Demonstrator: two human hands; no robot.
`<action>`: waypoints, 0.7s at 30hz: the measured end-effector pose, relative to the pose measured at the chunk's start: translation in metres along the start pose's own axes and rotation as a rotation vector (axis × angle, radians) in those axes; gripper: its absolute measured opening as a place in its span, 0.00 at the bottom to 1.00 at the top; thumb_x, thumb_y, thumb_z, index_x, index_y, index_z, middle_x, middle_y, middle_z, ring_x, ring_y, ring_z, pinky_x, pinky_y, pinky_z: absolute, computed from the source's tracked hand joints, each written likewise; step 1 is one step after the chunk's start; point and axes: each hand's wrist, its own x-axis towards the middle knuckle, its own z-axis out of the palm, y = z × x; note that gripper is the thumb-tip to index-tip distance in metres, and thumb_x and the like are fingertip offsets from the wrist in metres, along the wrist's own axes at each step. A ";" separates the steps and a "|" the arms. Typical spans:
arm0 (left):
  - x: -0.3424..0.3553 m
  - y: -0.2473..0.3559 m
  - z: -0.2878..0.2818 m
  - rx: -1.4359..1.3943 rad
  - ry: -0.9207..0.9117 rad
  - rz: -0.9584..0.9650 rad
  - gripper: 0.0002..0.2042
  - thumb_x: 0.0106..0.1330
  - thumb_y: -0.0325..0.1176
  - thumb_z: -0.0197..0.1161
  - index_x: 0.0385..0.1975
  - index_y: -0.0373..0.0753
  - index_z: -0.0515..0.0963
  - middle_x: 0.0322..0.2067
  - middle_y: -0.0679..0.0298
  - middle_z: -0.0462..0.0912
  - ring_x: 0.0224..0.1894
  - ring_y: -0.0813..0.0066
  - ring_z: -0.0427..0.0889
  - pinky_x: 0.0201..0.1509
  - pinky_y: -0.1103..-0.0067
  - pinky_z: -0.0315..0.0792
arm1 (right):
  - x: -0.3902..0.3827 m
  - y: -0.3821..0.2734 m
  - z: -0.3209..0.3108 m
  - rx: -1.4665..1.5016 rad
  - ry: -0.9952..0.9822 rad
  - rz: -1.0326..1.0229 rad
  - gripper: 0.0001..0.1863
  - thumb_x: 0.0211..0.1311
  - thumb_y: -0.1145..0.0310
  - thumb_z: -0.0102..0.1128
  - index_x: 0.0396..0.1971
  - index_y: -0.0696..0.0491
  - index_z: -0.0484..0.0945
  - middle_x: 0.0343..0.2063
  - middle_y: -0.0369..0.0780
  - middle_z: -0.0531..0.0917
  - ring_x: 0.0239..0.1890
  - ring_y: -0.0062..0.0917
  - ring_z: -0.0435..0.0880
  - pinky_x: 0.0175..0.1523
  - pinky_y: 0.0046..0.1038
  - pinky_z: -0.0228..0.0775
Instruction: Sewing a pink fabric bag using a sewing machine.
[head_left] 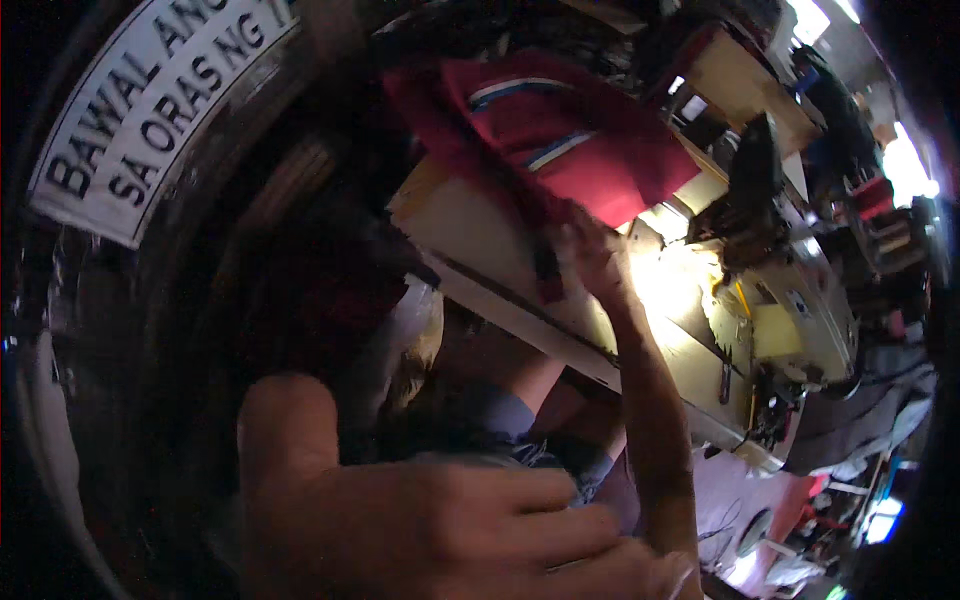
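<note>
In the head view, we see our right hand (590, 255) reaching over the pale table (480, 225), its fingers at the near edge of the maroon striped cloth (570, 125). The cloth spreads above and beyond this hand; blur hides the fingertips, so we cannot tell how far they close or whether they grip it. Our left hand (430, 525) looms near the camera, below the right, thumb raised well apart from loosely bent fingers; we cannot tell whether it has hold of anything. Right of our right hand stands a dark sewing machine (752, 185) beside a bright patch of light; below the machine, a dark-handled tool (725, 378) lies on the table.
</note>
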 end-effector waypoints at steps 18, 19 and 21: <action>0.007 -0.275 0.104 -1.762 0.913 -0.413 0.36 0.67 0.61 0.55 0.63 0.36 0.65 0.58 0.50 0.72 0.63 0.59 0.69 0.65 0.56 0.67 | 0.189 -0.122 -0.193 0.116 0.335 -0.527 0.13 0.64 0.72 0.56 0.47 0.53 0.80 0.40 0.48 0.85 0.45 0.45 0.84 0.48 0.36 0.76; 0.015 -0.281 0.107 -1.701 1.077 -0.439 0.43 0.63 0.69 0.54 0.63 0.33 0.64 0.59 0.52 0.71 0.64 0.61 0.67 0.65 0.54 0.66 | 0.192 -0.124 -0.199 0.056 0.361 -0.454 0.13 0.63 0.72 0.57 0.47 0.53 0.81 0.40 0.48 0.85 0.45 0.44 0.84 0.49 0.36 0.76; 0.016 -0.286 0.096 -1.652 1.163 -0.258 0.42 0.62 0.69 0.54 0.61 0.35 0.66 0.60 0.54 0.71 0.62 0.60 0.70 0.64 0.56 0.68 | 0.196 -0.128 -0.213 -0.016 0.397 -0.378 0.13 0.62 0.72 0.57 0.46 0.52 0.81 0.41 0.48 0.85 0.45 0.44 0.84 0.50 0.36 0.75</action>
